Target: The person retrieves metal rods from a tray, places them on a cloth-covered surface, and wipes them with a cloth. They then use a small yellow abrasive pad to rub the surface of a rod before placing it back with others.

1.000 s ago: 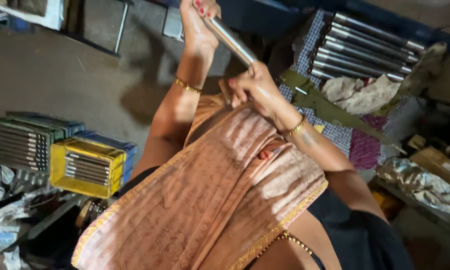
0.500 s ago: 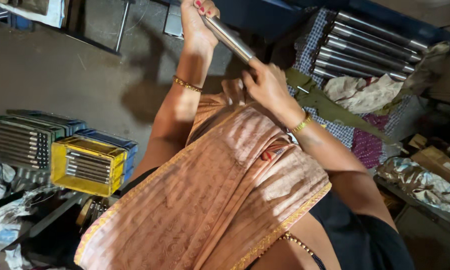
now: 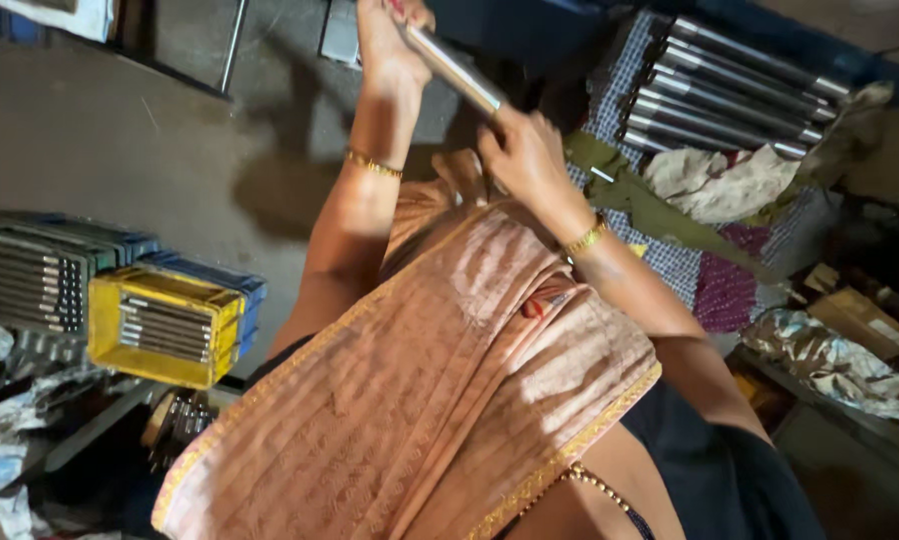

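Steel rod [image 3: 455,70] is gripped at both ends: left hand [image 3: 390,45] closed on its upper end, right hand [image 3: 525,155] on its lower. More rods [image 3: 730,85] lie right; a yellow crate [image 3: 165,325] sits left.

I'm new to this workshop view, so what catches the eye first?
Both hands, left and right, grip a shiny metal rod at top centre. More rods lie in a row on checked cloth at upper right, and a yellow crate of rods sits at left.
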